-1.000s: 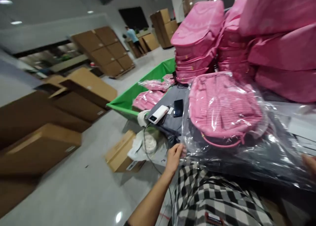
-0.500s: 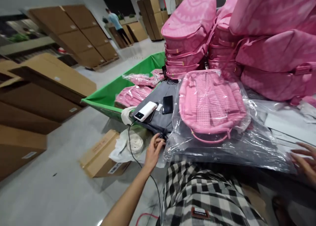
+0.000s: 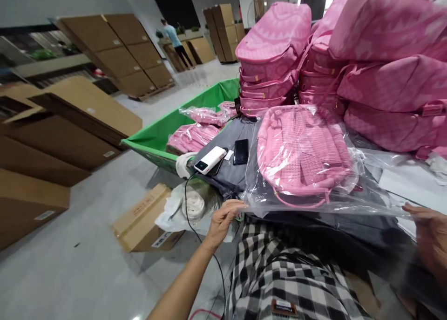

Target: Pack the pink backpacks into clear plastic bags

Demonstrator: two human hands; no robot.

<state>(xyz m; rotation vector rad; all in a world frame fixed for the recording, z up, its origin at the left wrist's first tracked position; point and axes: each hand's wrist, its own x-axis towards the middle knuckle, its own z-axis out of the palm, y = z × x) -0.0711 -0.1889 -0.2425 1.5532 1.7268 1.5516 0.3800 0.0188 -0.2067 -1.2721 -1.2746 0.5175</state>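
In front of me a pink backpack (image 3: 303,150) lies inside a clear plastic bag (image 3: 370,201) on the dark-covered table. The bag's near edge is stretched taut between my two hands. My left hand (image 3: 223,220) pinches its left corner with thumb and fingers. At the far right, my right hand (image 3: 431,234) grips the other end of that edge; part of this hand runs out of view. A white power bank (image 3: 211,160) with a cable and a black phone (image 3: 240,152) lie to the left of the backpack.
Stacked pink backpacks (image 3: 274,40) rise behind the bag. A green bin (image 3: 150,145) holds several wrapped pink items. Cardboard boxes (image 3: 70,119) stand on the left, and a carton (image 3: 143,217) sits on the floor. A person (image 3: 176,43) stands in the background.
Both hands have closed on the near edge of the plastic bag and pulled it straight and slightly up. Before, the edge lay loose and my right hand's fingers were spread.
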